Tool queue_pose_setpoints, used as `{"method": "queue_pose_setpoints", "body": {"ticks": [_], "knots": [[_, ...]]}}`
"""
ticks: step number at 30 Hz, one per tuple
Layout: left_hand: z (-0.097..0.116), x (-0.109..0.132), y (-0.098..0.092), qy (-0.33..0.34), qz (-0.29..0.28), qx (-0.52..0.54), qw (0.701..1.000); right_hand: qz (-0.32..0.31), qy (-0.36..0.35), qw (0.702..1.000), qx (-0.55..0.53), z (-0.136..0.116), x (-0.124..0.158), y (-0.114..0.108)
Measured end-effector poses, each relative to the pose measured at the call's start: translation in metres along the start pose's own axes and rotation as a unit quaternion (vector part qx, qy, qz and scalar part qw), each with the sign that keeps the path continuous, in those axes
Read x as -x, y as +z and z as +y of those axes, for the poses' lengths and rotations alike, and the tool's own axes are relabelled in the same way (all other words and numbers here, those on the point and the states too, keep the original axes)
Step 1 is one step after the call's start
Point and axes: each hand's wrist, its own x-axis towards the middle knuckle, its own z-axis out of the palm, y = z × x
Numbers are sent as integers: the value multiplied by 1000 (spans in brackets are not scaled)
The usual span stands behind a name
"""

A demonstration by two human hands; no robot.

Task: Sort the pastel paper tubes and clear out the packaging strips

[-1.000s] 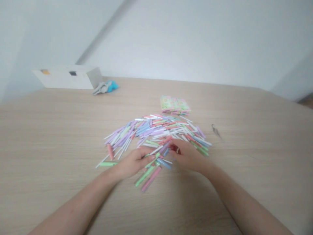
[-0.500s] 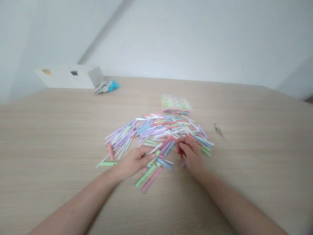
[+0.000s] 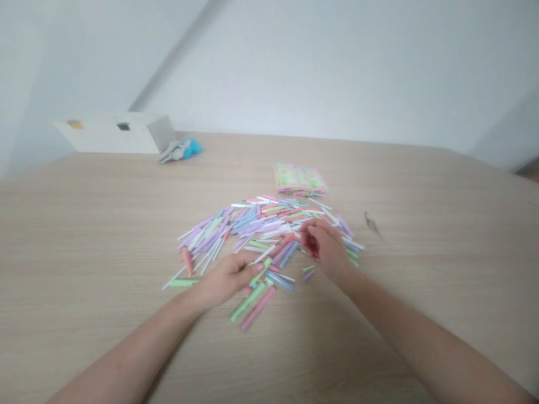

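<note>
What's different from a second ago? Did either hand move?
The right hand moved away from the person, farther into the pile of pastel sticks. Its fingers curl there, but whether they grip anything is too blurred to tell. The left hand stayed put, closed on its bunch of sticks. The pile, the green packets and the white box lie as before.

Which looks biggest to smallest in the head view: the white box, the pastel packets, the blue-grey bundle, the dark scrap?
1. white box
2. pastel packets
3. blue-grey bundle
4. dark scrap
The bundle lies farther from the camera than the packets, so that pair is unsure.
</note>
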Motion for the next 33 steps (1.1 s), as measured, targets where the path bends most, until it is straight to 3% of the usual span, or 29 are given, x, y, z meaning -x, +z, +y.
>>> {"method": "queue_pose_setpoints", "body": {"ticks": [2,4,7,14,24,33], "knots": [[0,0,0,3,0,0,1000,-68,68,991,91,-8,5,-16],[1,-1,0,6,1,0,1000,-141,131,958,211,-8,16,-30],[0,-1,1,3,2,-2,1000,-182,136,922,312,2,33,-40],[-3,-2,0,-6,7,-11,1000,-149,76,929,331,19,30,-21],[-3,-1,0,-6,-4,-5,1000,-58,141,960,235,23,12,0],[0,-2,1,-1,5,-6,1000,-10,145,978,152,28,11,3]]}}
